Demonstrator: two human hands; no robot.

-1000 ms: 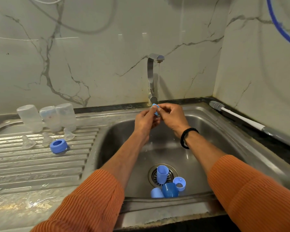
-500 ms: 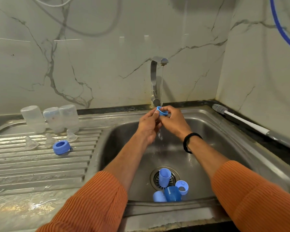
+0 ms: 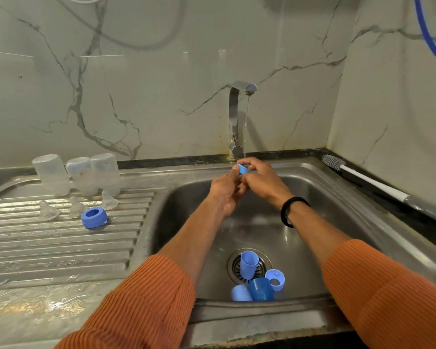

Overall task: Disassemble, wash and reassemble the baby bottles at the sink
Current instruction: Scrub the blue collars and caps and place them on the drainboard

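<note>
Nearest you, three blue caps (image 3: pixel 256 280) and a ring lie over the drain (image 3: pixel 248 267), one cap upright with its mouth up. Farther on, your left hand (image 3: pixel 225 191) and right hand (image 3: pixel 263 181) together pinch a blue ring (image 3: pixel 243 169) under the tap (image 3: pixel 235 119), its opening tilted up and leftward.

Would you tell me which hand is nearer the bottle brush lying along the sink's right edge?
Right. The right hand is under the tap, on the bottle brush's side; the left hand sits beyond it, farther left.
</note>
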